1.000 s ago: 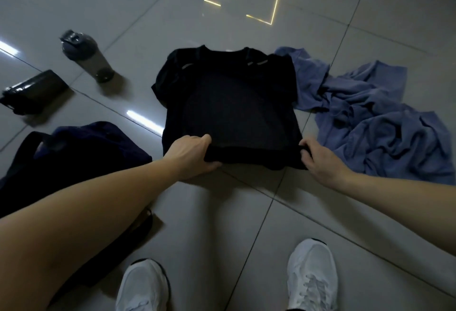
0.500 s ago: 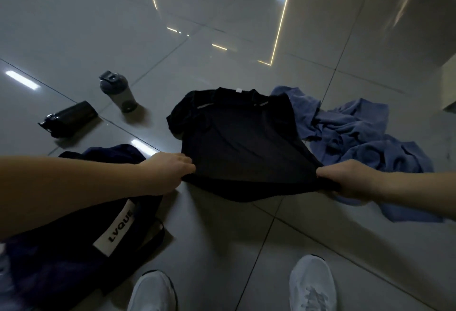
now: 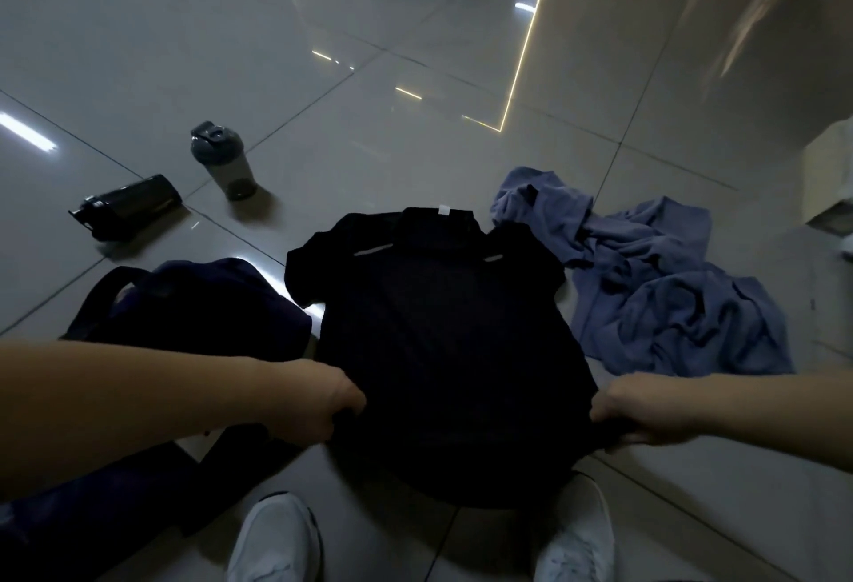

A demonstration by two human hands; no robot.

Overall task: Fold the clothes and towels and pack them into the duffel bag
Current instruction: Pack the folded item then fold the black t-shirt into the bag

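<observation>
A black T-shirt (image 3: 443, 327) hangs stretched between my hands, its collar end still low near the tiled floor. My left hand (image 3: 318, 401) grips the shirt's left hem corner. My right hand (image 3: 646, 410) grips the right hem corner. The dark navy duffel bag (image 3: 194, 304) lies on the floor to the left, partly hidden behind my left forearm. A crumpled blue towel or garment (image 3: 669, 295) lies on the floor to the right of the shirt.
A grey shaker bottle (image 3: 224, 161) stands at the back left, and a black bottle (image 3: 129, 205) lies on its side beside it. My white shoes (image 3: 277, 540) show at the bottom edge. A white object (image 3: 831, 180) sits at the far right.
Both hands have lifted the shirt's hem off the floor and pulled it toward me. The view has tilted up, showing more of the floor.
</observation>
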